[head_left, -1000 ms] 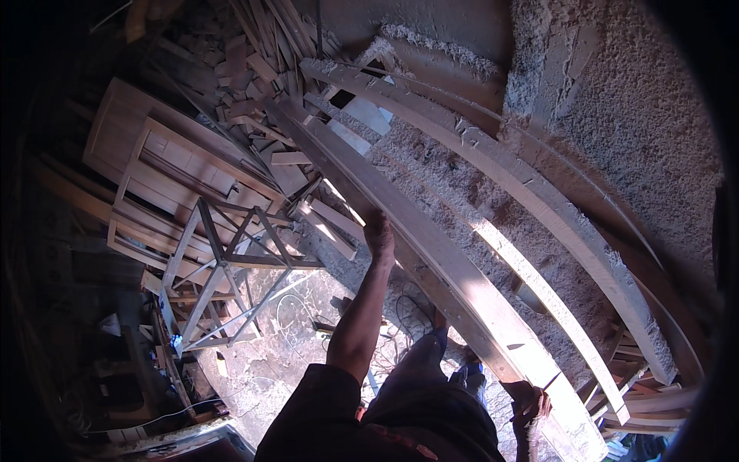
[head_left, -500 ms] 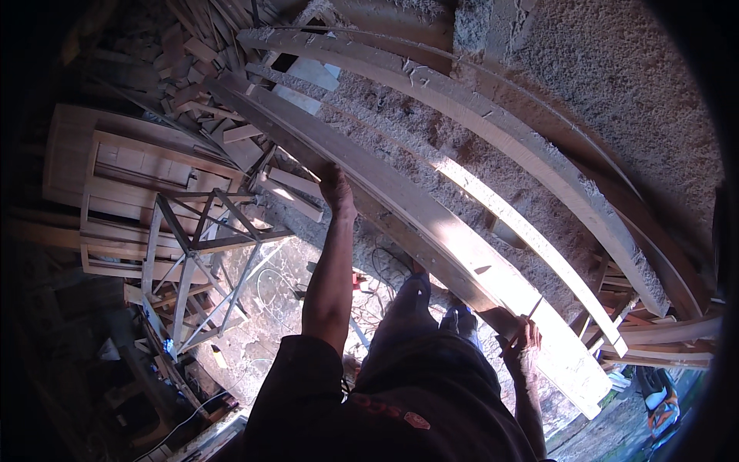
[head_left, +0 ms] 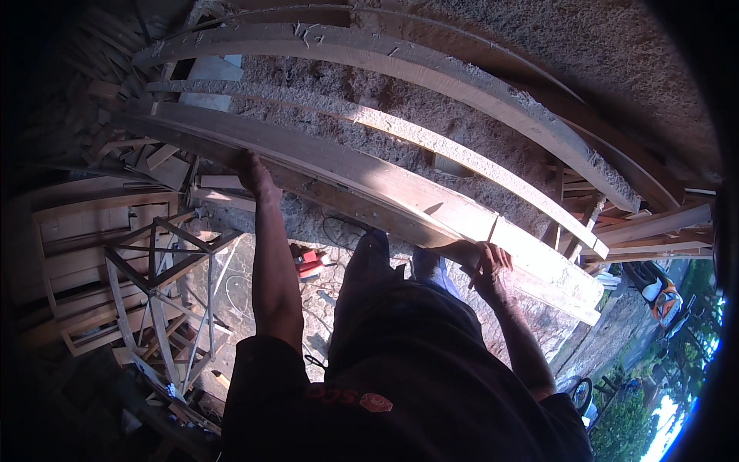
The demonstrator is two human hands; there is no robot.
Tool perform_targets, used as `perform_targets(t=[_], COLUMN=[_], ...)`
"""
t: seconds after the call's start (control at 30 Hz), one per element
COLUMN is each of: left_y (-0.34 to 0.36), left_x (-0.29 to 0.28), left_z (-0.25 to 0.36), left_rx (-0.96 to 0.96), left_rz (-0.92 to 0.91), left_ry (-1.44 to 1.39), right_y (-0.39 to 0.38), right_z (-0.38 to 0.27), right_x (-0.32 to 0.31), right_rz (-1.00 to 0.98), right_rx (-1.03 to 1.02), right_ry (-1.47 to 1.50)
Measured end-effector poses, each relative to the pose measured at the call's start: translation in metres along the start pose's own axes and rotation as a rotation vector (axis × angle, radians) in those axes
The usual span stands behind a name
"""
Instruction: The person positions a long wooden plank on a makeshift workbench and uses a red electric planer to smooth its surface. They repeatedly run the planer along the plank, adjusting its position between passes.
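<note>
A long wooden board [head_left: 369, 179] lies slantwise across in front of me, its right part in bright sunlight. A darker, narrower plank [head_left: 339, 202] runs along its near side. My left hand [head_left: 258, 179] is closed round the near edge of this plank, fingertips partly hidden. Farther right, my right hand [head_left: 494, 269] is at the near edge with its fingers bent and pinched. A slim pointed stick, seemingly a pencil [head_left: 493, 229], sticks up from them and casts a shadow on the board.
Curved timbers [head_left: 431, 65] covered in shavings lie beyond the board. A wooden stand frame [head_left: 158, 289] and panelled doors [head_left: 92, 223] are at the left. A red power tool [head_left: 309, 263] rests on the floor near my legs. Offcuts [head_left: 104, 88] pile up at far left.
The view has swung round, so the board looks more level and sits farther left. Both hands keep their hold along its near edge. The red tool shows more fully.
</note>
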State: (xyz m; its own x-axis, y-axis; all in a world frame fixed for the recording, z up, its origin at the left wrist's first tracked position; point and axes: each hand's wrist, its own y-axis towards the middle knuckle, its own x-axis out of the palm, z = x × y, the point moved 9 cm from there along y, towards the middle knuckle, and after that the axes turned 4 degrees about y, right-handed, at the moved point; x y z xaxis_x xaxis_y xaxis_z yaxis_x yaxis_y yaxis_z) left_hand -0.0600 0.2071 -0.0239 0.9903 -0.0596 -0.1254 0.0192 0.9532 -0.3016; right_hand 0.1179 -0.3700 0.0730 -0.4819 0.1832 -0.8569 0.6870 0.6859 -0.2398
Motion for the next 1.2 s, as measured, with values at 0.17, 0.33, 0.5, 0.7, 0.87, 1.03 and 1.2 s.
perform_targets(t=[0.17, 0.33, 0.5, 0.7, 0.87, 1.03, 1.2], left_y=[0.0, 0.049, 0.123, 0.112, 0.112, 0.107, 0.11], left_x=[-0.004, -0.022, -0.04, -0.03, -0.032, -0.032, -0.032], left_z=[0.001, 0.031, 0.052, 0.066, 0.069, 0.073, 0.069], left_rx=[0.013, 0.193, 0.188, 0.102, 0.136, 0.132, 0.16], left_rz=[-0.071, 0.105, 0.25, 0.341, 0.367, 0.378, 0.354], left_ry=[-0.005, 0.237, 0.556, 0.638, 0.613, 0.608, 0.548], right_y=[0.003, -0.003, -0.006, -0.003, -0.01, -0.011, -0.008], right_z=[0.0, -0.008, -0.008, -0.004, 0.008, 0.007, 0.003], right_x=[-0.001, 0.0, 0.006, 0.004, 0.012, 0.014, 0.011], right_rz=[-0.025, 0.048, 0.057, -0.038, -0.021, 0.015, 0.005], right_rx=[0.008, -0.063, -0.108, -0.028, -0.066, -0.112, -0.09], right_ry=[-0.001, 0.004, -0.001, -0.023, -0.009, -0.02, -0.017])
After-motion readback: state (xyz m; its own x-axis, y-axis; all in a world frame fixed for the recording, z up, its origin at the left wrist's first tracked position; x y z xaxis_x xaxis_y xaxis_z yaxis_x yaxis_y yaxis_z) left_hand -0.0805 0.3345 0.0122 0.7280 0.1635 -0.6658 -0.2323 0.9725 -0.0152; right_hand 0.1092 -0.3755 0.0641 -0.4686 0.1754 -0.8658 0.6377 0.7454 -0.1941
